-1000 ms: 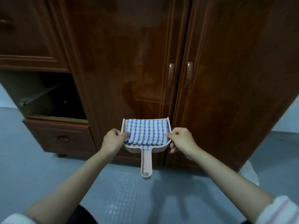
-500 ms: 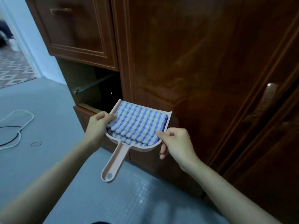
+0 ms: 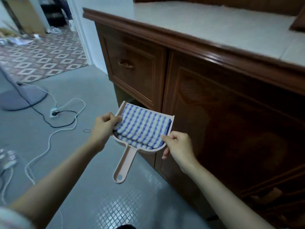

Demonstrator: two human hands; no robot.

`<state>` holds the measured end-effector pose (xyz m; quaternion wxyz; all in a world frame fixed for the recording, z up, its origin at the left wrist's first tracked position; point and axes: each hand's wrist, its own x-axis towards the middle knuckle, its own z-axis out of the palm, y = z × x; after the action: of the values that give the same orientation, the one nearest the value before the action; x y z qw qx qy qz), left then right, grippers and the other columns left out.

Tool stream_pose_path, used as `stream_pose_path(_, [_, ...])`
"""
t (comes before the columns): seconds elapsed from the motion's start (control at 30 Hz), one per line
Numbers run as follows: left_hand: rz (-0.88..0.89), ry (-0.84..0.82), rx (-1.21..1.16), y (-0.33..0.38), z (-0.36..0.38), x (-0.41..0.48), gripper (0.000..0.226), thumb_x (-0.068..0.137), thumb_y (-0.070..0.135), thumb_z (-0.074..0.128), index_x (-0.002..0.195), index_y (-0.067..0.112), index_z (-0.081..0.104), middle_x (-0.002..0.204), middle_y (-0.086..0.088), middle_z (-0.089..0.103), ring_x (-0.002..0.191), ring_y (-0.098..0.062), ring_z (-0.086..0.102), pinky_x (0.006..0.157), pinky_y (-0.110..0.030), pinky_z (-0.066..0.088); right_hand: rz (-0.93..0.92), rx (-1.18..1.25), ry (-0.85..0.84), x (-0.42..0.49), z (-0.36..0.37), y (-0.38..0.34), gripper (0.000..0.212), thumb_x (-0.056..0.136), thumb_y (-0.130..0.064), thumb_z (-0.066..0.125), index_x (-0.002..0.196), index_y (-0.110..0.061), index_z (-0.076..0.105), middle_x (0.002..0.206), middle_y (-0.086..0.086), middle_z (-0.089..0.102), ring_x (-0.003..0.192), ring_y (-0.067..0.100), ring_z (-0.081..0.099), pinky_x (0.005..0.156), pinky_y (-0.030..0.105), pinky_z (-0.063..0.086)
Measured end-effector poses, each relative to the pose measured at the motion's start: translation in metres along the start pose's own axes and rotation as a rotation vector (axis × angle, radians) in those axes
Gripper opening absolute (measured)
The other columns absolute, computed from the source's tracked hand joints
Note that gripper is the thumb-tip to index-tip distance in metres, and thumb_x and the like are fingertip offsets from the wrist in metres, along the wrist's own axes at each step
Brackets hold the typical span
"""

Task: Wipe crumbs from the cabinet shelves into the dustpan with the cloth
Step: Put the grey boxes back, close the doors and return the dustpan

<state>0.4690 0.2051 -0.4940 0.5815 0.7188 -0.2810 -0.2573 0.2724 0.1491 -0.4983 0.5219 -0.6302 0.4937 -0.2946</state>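
A person holds a pink dustpan (image 3: 125,162) in mid-air, just in front of a dark wooden cabinet (image 3: 231,121). A folded blue-and-white checked cloth (image 3: 143,128) lies in the dustpan. The left hand (image 3: 103,128) has its grip pinching the left rim, thumb touching the cloth. The right hand (image 3: 179,146) has its grip pinching the near right corner, fingers curled beneath. The handle points toward the person. A pale tabletop (image 3: 214,22) tops the cabinet. Cables (image 3: 49,141) lie on the grey floor (image 3: 92,83) at left.

One wide-angle head-worn view looks forward and down from close by, the cabinet (image 3: 231,121) filling the right, floor (image 3: 85,90) lower left.
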Motion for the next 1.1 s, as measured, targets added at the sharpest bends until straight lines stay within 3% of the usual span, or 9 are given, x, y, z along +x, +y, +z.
stream_pose_path(0.07, [-0.009, 0.031, 0.007, 0.040, -0.023, -0.003, 0.042, 0.088, 0.007, 0.057, 0.053, 0.012, 0.035, 0.035, 0.012, 0.036, 0.035, 0.000, 0.034, 0.040, -0.011, 0.027, -0.002, 0.016, -0.029, -0.005, -0.003, -0.044, 0.041, 0.087, -0.006, 0.061, 0.053, -0.008, 0.038, 0.044, 0.013, 0.048, 0.027, 0.010, 0.048, 0.043, 0.029, 0.044])
stream_pose_path(0.27, [0.026, 0.118, -0.023, 0.151, -0.072, -0.014, 0.042, 0.087, 0.007, 0.059, 0.053, 0.012, 0.035, 0.048, -0.001, 0.035, 0.047, -0.011, 0.032, 0.047, -0.023, 0.026, -0.015, 0.026, -0.115, -0.032, -0.015, -0.159, 0.038, 0.089, -0.007, 0.059, 0.057, -0.008, 0.040, 0.048, 0.014, 0.049, 0.027, 0.008, 0.047, 0.033, 0.019, 0.040])
stream_pose_path(0.43, [0.091, 0.134, -0.018, 0.248, -0.094, -0.018, 0.042, 0.088, 0.006, 0.058, 0.053, 0.012, 0.034, 0.040, 0.007, 0.034, 0.034, 0.000, 0.029, 0.036, -0.012, 0.022, -0.068, -0.014, -0.126, -0.046, -0.044, -0.258, 0.034, 0.091, -0.012, 0.058, 0.061, -0.008, 0.043, 0.054, 0.009, 0.057, 0.035, 0.010, 0.053, 0.040, 0.024, 0.046])
stream_pose_path(0.63, [0.133, 0.041, -0.042, 0.331, -0.092, -0.001, 0.042, 0.089, 0.008, 0.057, 0.054, 0.012, 0.034, 0.032, 0.013, 0.034, 0.031, 0.001, 0.033, 0.035, -0.010, 0.024, -0.104, -0.009, -0.042, -0.039, -0.079, -0.339, 0.039, 0.090, -0.010, 0.059, 0.056, -0.011, 0.040, 0.048, 0.004, 0.052, 0.033, 0.005, 0.051, 0.039, 0.023, 0.048])
stream_pose_path(0.77, [0.150, -0.044, -0.032, 0.363, -0.077, 0.015, 0.041, 0.089, 0.007, 0.056, 0.054, 0.010, 0.036, 0.030, 0.011, 0.039, 0.028, 0.001, 0.038, 0.033, -0.009, 0.027, -0.081, -0.010, 0.043, -0.029, -0.098, -0.364, 0.036, 0.089, -0.010, 0.059, 0.058, -0.009, 0.042, 0.055, 0.013, 0.051, 0.035, 0.008, 0.052, 0.039, 0.022, 0.046])
stream_pose_path(0.83, [0.155, -0.099, -0.021, 0.372, -0.067, 0.024, 0.040, 0.090, 0.009, 0.057, 0.055, 0.010, 0.037, 0.032, 0.010, 0.042, 0.030, -0.001, 0.040, 0.032, -0.011, 0.029, -0.053, 0.006, 0.079, -0.027, -0.108, -0.370, 0.035, 0.090, -0.009, 0.058, 0.059, -0.008, 0.042, 0.050, 0.010, 0.052, 0.035, 0.010, 0.053, 0.041, 0.024, 0.048])
stream_pose_path(0.93, [0.163, -0.191, 0.012, 0.375, -0.045, 0.036, 0.041, 0.089, 0.013, 0.059, 0.054, 0.011, 0.037, 0.038, 0.006, 0.044, 0.037, -0.008, 0.044, 0.038, -0.020, 0.035, 0.003, 0.037, 0.156, -0.025, -0.124, -0.363, 0.040, 0.091, -0.009, 0.057, 0.054, -0.010, 0.042, 0.044, 0.005, 0.052, 0.035, 0.013, 0.053, 0.043, 0.025, 0.050])
stream_pose_path(1.1, [0.159, -0.345, 0.078, 0.360, 0.000, 0.046, 0.040, 0.089, 0.017, 0.060, 0.056, 0.011, 0.038, 0.055, -0.008, 0.046, 0.056, -0.019, 0.043, 0.054, -0.031, 0.031, 0.082, -0.002, 0.265, -0.019, -0.150, -0.339, 0.040, 0.091, -0.010, 0.057, 0.054, -0.010, 0.042, 0.046, 0.007, 0.055, 0.035, 0.014, 0.053, 0.042, 0.023, 0.048])
